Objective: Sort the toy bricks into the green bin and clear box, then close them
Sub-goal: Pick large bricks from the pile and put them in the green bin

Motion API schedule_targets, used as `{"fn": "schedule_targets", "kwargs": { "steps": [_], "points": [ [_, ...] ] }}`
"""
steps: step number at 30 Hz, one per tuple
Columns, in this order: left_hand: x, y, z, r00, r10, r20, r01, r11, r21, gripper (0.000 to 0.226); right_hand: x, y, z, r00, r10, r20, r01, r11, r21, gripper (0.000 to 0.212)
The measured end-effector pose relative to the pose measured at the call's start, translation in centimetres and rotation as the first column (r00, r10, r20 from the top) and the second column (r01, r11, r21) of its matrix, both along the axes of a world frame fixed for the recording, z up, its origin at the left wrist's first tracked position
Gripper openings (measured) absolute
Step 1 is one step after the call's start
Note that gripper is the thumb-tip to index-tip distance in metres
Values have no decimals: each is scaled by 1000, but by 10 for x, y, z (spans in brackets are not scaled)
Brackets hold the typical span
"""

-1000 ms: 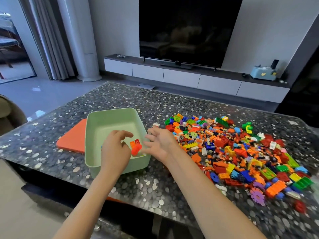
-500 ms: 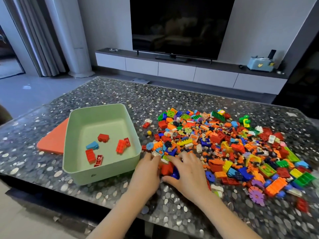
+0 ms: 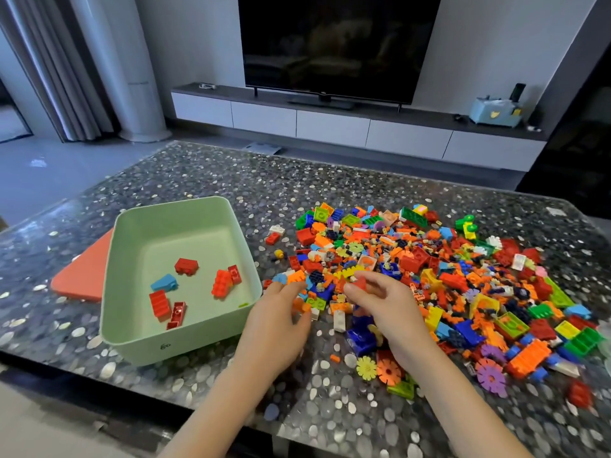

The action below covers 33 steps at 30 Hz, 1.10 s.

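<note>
Right hand point(image 3: 393, 312) pinches red brick point(image 3: 359, 283) at the 8 o'clock edge of the pile point(image 3: 446, 276), left hand point(image 3: 274, 325) curled over orange bits point(image 3: 299, 305), grip unclear; green bin point(image 3: 172, 345) open at their 9 o'clock, keeping drops short.

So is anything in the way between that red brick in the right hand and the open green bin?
Only the person's own left hand, which lies between the right hand pinching the small red plastic brick and the pale green plastic bin. The bin stands open.

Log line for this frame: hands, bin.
left hand: at pile, grip unclear | right hand: pinches red brick | green bin: open, few bricks
</note>
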<state>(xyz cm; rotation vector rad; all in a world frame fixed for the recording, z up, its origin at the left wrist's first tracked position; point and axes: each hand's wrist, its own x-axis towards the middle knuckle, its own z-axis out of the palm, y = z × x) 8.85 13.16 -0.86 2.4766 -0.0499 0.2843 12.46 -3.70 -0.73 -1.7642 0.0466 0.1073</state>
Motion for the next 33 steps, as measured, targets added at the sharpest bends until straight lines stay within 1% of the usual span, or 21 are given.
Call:
{"fn": "schedule_targets", "kwargs": {
  "steps": [1,2,4,5,6,7,8,10,11,13,14,15,17,18,19,20,22,25,29,31,33],
  "points": [
    [-8,4,10,998,8,60,-6,999,-48,36,0,7,3,1000,7,-28,-4,994,105,42],
    [-16,9,18,990,33,135,-22,997,-79,30,-1,15,7,999,17,-43,-10,987,163,45],
    [-25,27,29,936,143,322,-124,989,-80,23,-6,36,16,998,60,-37,-52,978,202,49],
    [-25,40,29,890,224,397,-215,974,-67,21,-8,49,19,996,90,-24,-83,974,212,45],
    [-23,53,25,854,301,425,-309,950,-53,21,-9,63,21,993,122,-9,-117,968,220,40],
    [-21,66,20,843,357,403,-382,924,-20,24,-10,78,24,987,160,15,-160,964,211,36],
    [-17,76,15,851,387,354,-419,908,17,28,-10,92,25,978,202,49,-207,964,165,36],
    [-14,84,7,874,417,249,-438,898,34,34,-6,109,23,953,278,121,-275,961,-38,43],
    [-13,84,4,878,423,223,-437,899,20,37,-3,108,22,950,268,162,-242,956,-163,45],
    [-13,79,4,868,413,275,-426,905,-15,34,2,87,19,947,180,265,-69,922,-380,40],
    [-14,73,6,858,393,331,-407,913,-27,30,4,69,17,941,144,306,26,872,-489,35],
    [-15,66,9,853,360,378,-378,925,-30,26,5,50,13,938,140,318,92,782,-617,32],
    [-17,47,10,893,229,388,-254,967,12,21,3,14,2,956,187,228,94,539,-837,33],
    [-16,37,8,921,140,363,-172,984,56,21,1,1,-4,964,209,163,55,443,-895,36],
    [-14,25,4,945,49,322,-88,991,105,23,0,-9,-10,968,225,114,18,390,-921,40],
    [-11,13,0,963,-21,269,-21,988,152,24,-1,-13,-17,967,236,95,-2,383,-924,43],
    [-1,-5,-10,984,-76,164,40,977,211,28,3,-16,-26,963,234,136,27,416,-909,42],
    [15,-16,-23,999,-49,22,40,953,300,35,8,-16,-32,953,190,235,123,469,-875,35],
    [26,-24,-31,997,-16,-73,42,923,383,28,9,-24,-31,965,140,223,96,602,-793,20],
    [30,-25,-33,997,5,-80,27,920,391,26,8,-29,-27,971,112,211,74,699,-711,14],
    [32,-27,-31,998,9,-69,19,921,390,21,7,-36,-16,978,2,207,108,848,-518,15]
  ]
}}
